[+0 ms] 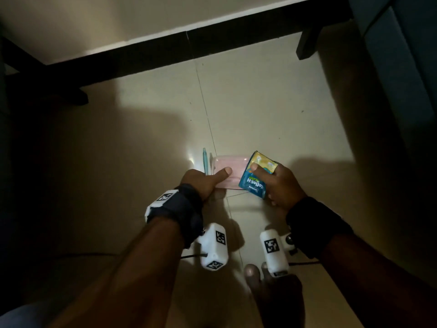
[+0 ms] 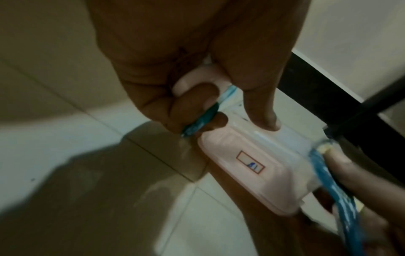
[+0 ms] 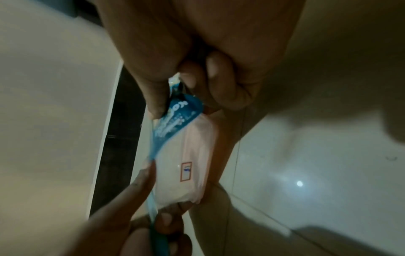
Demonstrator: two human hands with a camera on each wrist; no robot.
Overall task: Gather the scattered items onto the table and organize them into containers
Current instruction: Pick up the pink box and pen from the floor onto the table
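Note:
Low over the tiled floor, my left hand (image 1: 201, 181) grips a pale pink lidded box (image 1: 236, 168), thumb on top and fingers curled beneath. A teal pen (image 1: 205, 162) is pinned under those same fingers along the box's left side. In the left wrist view the pen (image 2: 203, 119) lies between the fingers and the box (image 2: 241, 164). My right hand (image 1: 281, 185) pinches a blue and yellow snack packet (image 1: 255, 183) and holds it against the box's right end. The right wrist view shows the packet (image 3: 175, 117) lying over the box (image 3: 192, 155).
A dark table frame (image 1: 142, 60) and its legs cross the floor ahead. A dark piece of furniture (image 1: 402, 67) stands along the right. My bare foot (image 1: 272, 292) is on the tiles just below the hands. The light is dim.

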